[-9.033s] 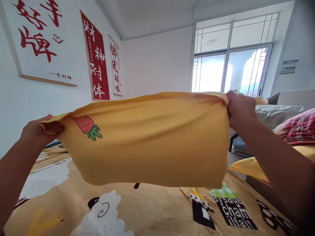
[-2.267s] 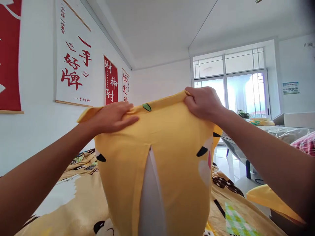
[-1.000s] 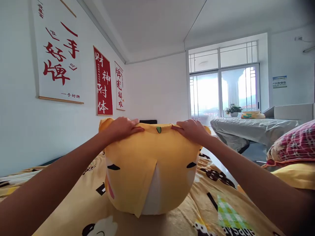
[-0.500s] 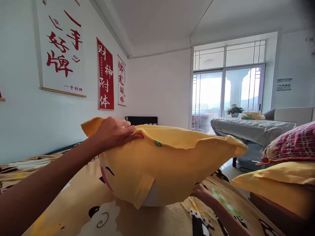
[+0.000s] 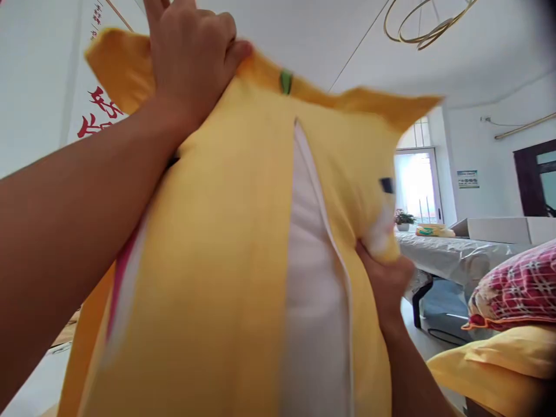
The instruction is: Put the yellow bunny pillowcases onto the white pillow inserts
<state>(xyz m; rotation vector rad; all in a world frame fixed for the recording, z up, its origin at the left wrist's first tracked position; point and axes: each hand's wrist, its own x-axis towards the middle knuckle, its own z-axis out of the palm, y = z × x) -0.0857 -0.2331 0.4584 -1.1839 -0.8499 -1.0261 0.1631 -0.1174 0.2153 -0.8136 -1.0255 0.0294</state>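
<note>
A yellow pillow [image 5: 226,220] stands upright close before me and fills the middle of the head view. Its cover gapes in a long slit, and a white inner cushion [image 5: 310,260] shows through. My left hand [image 5: 191,58] is closed on the top edge, near the upper left corner. Lower down, my right hand [image 5: 386,278] grips the pillow's right side, its fingers partly hidden behind the fabric. A small green patch [image 5: 285,82] marks the top edge between the corners.
At the right, a red plaid pillow [image 5: 516,284] lies on another yellow pillow [image 5: 499,359]. Behind them stands a table [image 5: 460,252] under a shiny plastic cover, bearing a potted plant [image 5: 403,219]. A ring-shaped lamp [image 5: 421,37] hangs from the ceiling.
The pillow has been lifted and tipped upright, bringing its slit side toward me. Both hands have risen with it. The view has tilted up and turned slightly right.
</note>
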